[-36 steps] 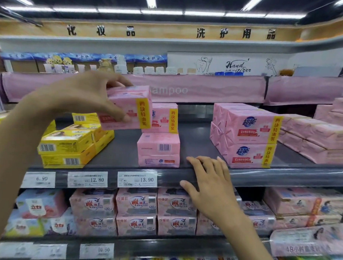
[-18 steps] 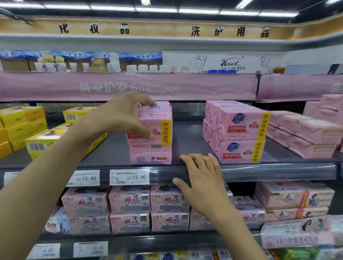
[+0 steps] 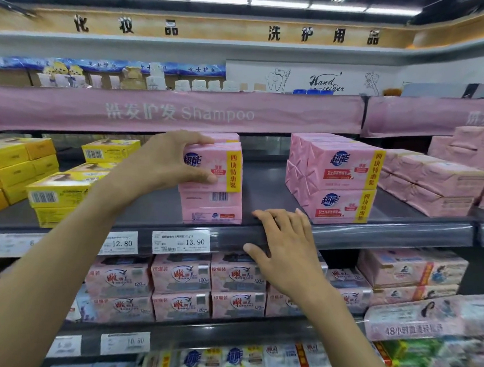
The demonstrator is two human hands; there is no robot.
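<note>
Left hand [image 3: 164, 163] pinches pink soap pack [image 3: 216, 168], fingers atop, thumb on front; likely dense, stiff, slick wrap. Right hand [image 3: 285, 249] spread on shelf lip [image 3: 385, 234].

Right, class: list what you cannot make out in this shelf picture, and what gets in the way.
All in the head view.
Pink soap pack: the left of its front is covered by the left hand gripping it.
12.80 price label: left part behind the left forearm.
Far-left price label: blurred, price unreadable.
13.90 price label: fine print too small to read.
Lower-shelf packs behind the right hand: fronts hidden.
</note>
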